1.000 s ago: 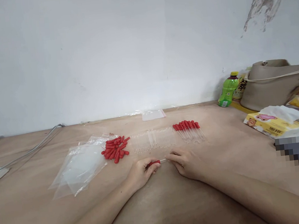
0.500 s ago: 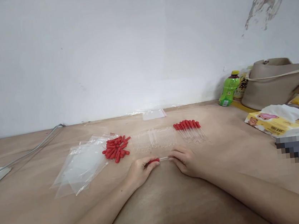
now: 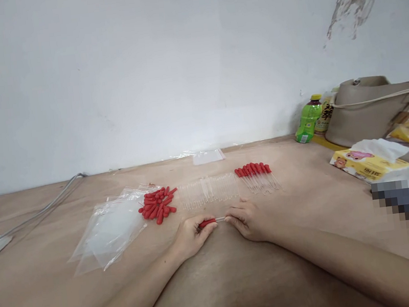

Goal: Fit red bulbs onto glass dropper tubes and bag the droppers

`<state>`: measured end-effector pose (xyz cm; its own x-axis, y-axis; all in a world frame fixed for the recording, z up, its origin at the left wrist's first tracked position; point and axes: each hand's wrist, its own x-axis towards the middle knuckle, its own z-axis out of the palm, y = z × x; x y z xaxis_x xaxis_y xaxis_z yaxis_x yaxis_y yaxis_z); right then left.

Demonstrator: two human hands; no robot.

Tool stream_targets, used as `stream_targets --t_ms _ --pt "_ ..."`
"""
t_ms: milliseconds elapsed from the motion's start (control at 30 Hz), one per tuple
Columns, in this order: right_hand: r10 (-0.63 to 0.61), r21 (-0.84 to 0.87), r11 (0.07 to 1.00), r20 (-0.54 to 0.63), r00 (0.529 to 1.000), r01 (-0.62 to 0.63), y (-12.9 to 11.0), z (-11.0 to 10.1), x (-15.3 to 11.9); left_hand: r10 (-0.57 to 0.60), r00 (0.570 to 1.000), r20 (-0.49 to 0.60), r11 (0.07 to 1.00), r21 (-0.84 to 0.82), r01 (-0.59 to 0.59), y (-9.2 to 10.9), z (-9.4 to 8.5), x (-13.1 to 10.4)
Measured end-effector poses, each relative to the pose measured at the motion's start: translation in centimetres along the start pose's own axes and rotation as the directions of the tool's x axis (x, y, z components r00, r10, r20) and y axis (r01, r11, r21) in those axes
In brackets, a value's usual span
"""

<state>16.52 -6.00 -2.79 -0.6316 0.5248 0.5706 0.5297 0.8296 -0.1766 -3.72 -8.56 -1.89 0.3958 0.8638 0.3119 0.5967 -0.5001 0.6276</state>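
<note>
Head view: I list left hand (image 3: 193,236), fingers closed round bulb (image 3: 208,222); right hand (image 3: 248,221), pinching tube (image 3: 220,219) between hands, nearer bulb than half a second ago: apparently mid-work. Beyond: bulb pile (image 3: 158,208), tube row (image 3: 208,190).

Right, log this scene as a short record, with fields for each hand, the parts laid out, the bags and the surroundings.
Left hand: holds a red bulb, fingers wrapped over part of it
Right hand: pinches a clear tube that lines up with the bulb's end
Loose bulbs: piled beyond the left hand
Bare tubes: side by side in a row, middle
Bulb-topped tubes: grouped at the row's right, bulbs toward the wall
Clear bags: overlapping, left of the pile
Surroundings: green bottle, tissue box, beige handbag, all right
</note>
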Motion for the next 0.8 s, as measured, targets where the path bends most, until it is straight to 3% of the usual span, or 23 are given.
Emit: stream_targets --t_ms 267,533,800 --pt "0.032 -0.048 0.998 0.101 0.994 -0.027 -0.2 0.4 0.4 0.013 1.0 0.019 0.999 0.029 -0.014 -0.2 0.1 0.0" --pt "0.122 0.065 0.989 0.192 0.974 -0.136 -0.6 0.7 0.7 0.021 0.999 0.04 0.999 0.046 -0.023 -0.2 0.2 -0.2" --pt "0.101 0.031 0.993 0.323 0.941 -0.117 -1.3 -1.8 2.1 0.008 0.999 0.043 0.996 -0.09 -0.004 -0.2 -0.2 0.1"
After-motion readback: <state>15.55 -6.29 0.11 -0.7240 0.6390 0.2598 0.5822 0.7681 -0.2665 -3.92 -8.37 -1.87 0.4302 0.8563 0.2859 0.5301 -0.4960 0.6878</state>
